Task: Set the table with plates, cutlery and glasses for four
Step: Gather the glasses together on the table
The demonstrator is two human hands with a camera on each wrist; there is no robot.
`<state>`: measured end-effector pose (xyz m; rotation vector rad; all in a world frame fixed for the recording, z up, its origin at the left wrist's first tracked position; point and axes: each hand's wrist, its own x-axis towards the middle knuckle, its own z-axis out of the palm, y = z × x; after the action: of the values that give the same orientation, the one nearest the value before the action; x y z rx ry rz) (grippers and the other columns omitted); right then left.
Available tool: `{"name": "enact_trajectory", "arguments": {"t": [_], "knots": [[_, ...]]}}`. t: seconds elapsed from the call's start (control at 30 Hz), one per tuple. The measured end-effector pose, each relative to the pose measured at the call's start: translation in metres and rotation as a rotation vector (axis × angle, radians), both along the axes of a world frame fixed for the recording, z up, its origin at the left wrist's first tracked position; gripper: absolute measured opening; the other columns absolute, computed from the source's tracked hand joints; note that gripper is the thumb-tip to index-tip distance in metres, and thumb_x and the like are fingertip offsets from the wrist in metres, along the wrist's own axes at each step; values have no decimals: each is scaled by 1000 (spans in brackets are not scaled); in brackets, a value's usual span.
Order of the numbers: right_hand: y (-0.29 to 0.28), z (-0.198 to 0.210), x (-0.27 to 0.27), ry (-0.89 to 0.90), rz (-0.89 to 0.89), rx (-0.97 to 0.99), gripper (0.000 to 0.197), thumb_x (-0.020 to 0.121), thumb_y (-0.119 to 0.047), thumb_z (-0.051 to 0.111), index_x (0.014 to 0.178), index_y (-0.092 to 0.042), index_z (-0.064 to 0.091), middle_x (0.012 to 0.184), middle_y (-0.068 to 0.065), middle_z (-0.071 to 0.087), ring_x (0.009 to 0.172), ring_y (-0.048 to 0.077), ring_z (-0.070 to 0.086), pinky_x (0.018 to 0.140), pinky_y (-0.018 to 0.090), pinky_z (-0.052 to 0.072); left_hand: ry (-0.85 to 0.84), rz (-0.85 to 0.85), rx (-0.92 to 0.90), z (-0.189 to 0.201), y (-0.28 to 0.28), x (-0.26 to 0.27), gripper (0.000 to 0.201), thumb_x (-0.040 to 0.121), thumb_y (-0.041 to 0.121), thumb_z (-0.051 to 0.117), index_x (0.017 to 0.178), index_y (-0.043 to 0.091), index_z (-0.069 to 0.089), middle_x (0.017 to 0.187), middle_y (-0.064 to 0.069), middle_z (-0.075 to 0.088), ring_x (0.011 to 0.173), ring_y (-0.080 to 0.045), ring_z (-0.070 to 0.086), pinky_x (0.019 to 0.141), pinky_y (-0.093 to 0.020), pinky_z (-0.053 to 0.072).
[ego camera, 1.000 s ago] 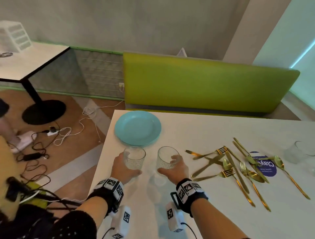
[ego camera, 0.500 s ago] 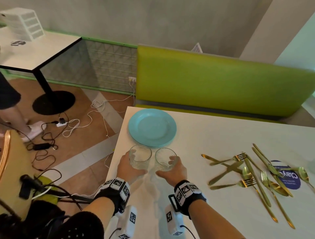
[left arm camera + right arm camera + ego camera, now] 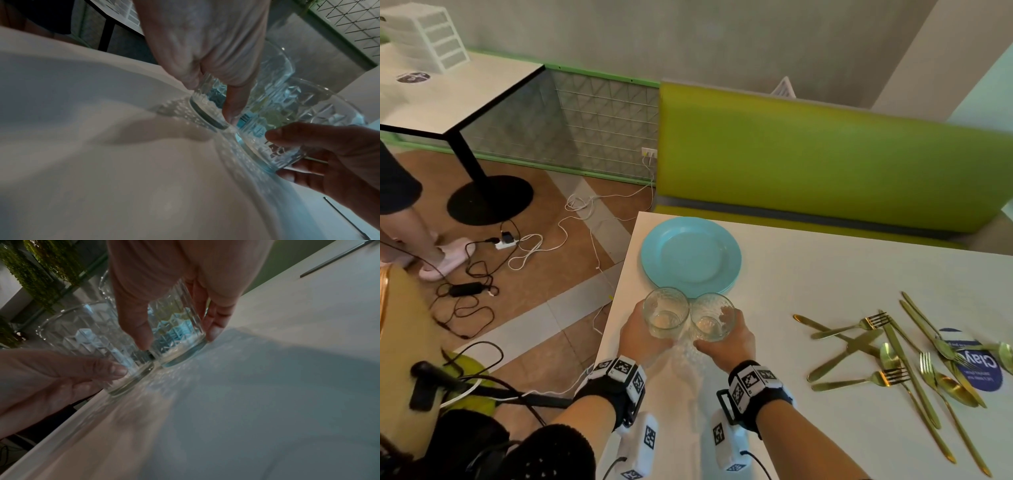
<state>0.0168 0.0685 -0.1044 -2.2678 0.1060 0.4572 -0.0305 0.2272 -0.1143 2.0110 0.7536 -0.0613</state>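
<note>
Left hand (image 3: 642, 337) is gripping the left glass (image 3: 666, 312), right hand (image 3: 726, 339) is gripping the right glass (image 3: 711, 317), fingers wrapping round each tumbler low on its wall. Both glasses are sitting side by side near the left edge of the white table (image 3: 808, 274), rims touching or nearly so, just in front of the stack of blue plates (image 3: 690, 257). Wrist views are showing both bases at or barely off the tabletop; can't tell which. Gold cutlery (image 3: 893, 356) is lying in a loose heap well to the right, not yet laid out. Risks, as I'm reading it: the glasses clinking or chipping if they're pushed closer together, a base catching the plate rim if they're slid forward, and the left glass going off the near table edge if it's released carelessly.
</note>
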Motion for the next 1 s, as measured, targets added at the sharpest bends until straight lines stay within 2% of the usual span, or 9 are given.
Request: {"name": "enact_trajectory", "arguments": {"t": [0.23, 0.57, 0.63, 0.7, 0.77, 0.87, 1.0], "knots": [[1, 2, 7, 0, -16, 6, 83, 63, -25, 83, 133, -21, 40, 125, 6, 58, 117, 24, 54, 99, 30, 45, -4, 19, -6, 1, -2, 8, 69, 61, 17, 80, 123, 18, 50, 115, -4, 64, 110, -27, 60, 91, -32, 50], [-3, 2, 12, 65, -9, 38, 86, 61, -27, 86, 133, -21, 39, 124, 4, 59, 115, 21, 55, 92, 26, 45, 4, 43, -62, 4, -3, 10, 83, 64, 11, 80, 135, 17, 37, 129, -8, 56, 119, -29, 54, 96, -33, 44], [-6, 3, 12, 75, 10, 31, 89, 60, -26, 87, 134, -21, 38, 126, 4, 58, 117, 21, 54, 95, 28, 45, 6, 48, -91, 4, -4, 8, 96, 63, 11, 82, 142, 14, 28, 138, -9, 49, 127, -28, 47, 103, -34, 41], [-9, 6, 12, 81, 33, 26, 92, 61, -24, 87, 137, -20, 35, 130, 5, 56, 121, 20, 52, 97, 28, 43, 3, 49, -117, 4, -5, 6, 119, 59, 15, 87, 150, 12, 10, 153, -9, 30, 141, -27, 29, 115, -39, 29], [-14, 11, 11, 89, 51, 17, 96, 62, -21, 86, 141, -20, 31, 137, 4, 51, 125, 19, 49, 101, 28, 41, -22, 57, -114, 9, -7, 4, 132, 56, 19, 90, 151, 12, -1, 158, -10, 13, 147, -25, 12, 119, -40, 17], [-23, 22, 11, 94, 58, 20, 101, 64, -18, 85, 145, -18, 24, 145, 6, 43, 131, 19, 45, 105, 29, 39, -95, 63, -35, 23, -12, -3, 135, 52, 21, 92, 150, 13, -1, 157, -11, 8, 146, -27, 3, 118, -42, 9], [-45, 47, 13, 97, 45, 36, 102, 67, -11, 84, 147, -17, 20, 146, 7, 41, 132, 20, 43, 106, 31, 40, -286, 26, 112, 46, -26, -10, 136, 43, 23, 94, 148, 9, 9, 151, -14, 17, 142, -28, 10, 116, -39, 10]]}}
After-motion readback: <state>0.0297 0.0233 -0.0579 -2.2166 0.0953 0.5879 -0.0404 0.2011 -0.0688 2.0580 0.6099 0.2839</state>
